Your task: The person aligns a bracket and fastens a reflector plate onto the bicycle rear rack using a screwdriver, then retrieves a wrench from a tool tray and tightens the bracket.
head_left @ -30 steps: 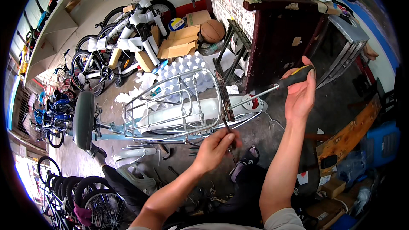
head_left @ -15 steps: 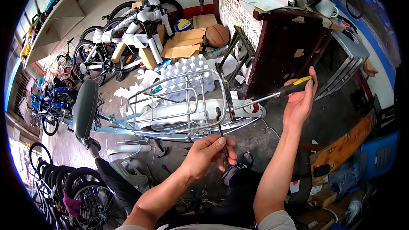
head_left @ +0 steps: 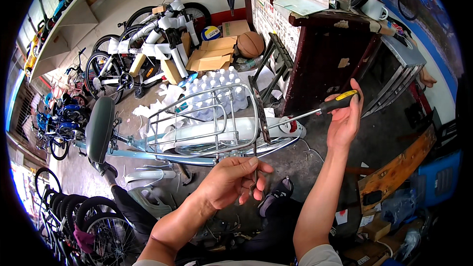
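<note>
A light-blue bicycle with a dark saddle (head_left: 101, 130) lies across the middle, its white rear mudguard (head_left: 197, 131) under a silver luggage rack (head_left: 257, 113). My right hand (head_left: 344, 127) grips a black-and-yellow screwdriver (head_left: 340, 101). The screwdriver's shaft reaches left to the dark upright plate (head_left: 262, 113) at the rack's rear end; the tip's exact contact is unclear. Below the rack's near edge, my left hand (head_left: 221, 182) pinches a slim dark wrench (head_left: 253, 186) between thumb and fingers. The wrench's upper end overlaps the rack's near rail. A red reflector (head_left: 294, 126) sits on the mudguard's end.
Water bottles in a pack (head_left: 212, 91) stand behind the rack. Wrapped bicycles (head_left: 157, 39), flattened cardboard (head_left: 212, 53) and a basketball (head_left: 251, 44) lie farther back. A dark red desk (head_left: 330, 59) stands at right. A hammer (head_left: 186, 174) and loose parts lie on the floor.
My left hand has shifted slightly left with the wrench, whose upper end stands lower and more upright. The right hand and screwdriver have barely moved.
</note>
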Demonstrator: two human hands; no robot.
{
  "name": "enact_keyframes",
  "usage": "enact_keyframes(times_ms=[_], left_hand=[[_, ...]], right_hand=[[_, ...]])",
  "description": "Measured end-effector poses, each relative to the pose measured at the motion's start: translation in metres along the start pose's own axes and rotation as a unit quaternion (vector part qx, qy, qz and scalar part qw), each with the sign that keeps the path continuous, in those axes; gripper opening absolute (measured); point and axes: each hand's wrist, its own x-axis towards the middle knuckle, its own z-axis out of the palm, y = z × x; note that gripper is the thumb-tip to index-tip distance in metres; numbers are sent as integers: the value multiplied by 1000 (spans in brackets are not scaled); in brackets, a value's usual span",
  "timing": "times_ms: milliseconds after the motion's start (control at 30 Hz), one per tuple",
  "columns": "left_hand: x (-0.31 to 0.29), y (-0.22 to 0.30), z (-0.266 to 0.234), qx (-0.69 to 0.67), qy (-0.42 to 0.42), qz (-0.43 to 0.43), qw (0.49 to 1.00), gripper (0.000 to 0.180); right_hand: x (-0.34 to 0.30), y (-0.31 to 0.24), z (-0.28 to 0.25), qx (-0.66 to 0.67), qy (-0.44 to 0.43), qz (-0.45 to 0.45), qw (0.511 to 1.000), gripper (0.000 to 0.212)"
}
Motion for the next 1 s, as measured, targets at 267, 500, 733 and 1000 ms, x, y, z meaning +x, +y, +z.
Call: enact_keyframes(times_ms=[267,500,733,1000], left_hand=[[-3,6,3,-38,-10,-21,999,41],[14,-29,1,148,46,69,985,35],[90,-57,-45,417,139,282,853,25],[26,-51,-23,148,99,134,975,37]], right_hand=[[1,3,-2,-7,-1,5,1000,42],[3,5,1,-1,12,6,1000,44],[1,8,0,60,26,25,998,50],[1,10,4,51,26,30,998,50]])
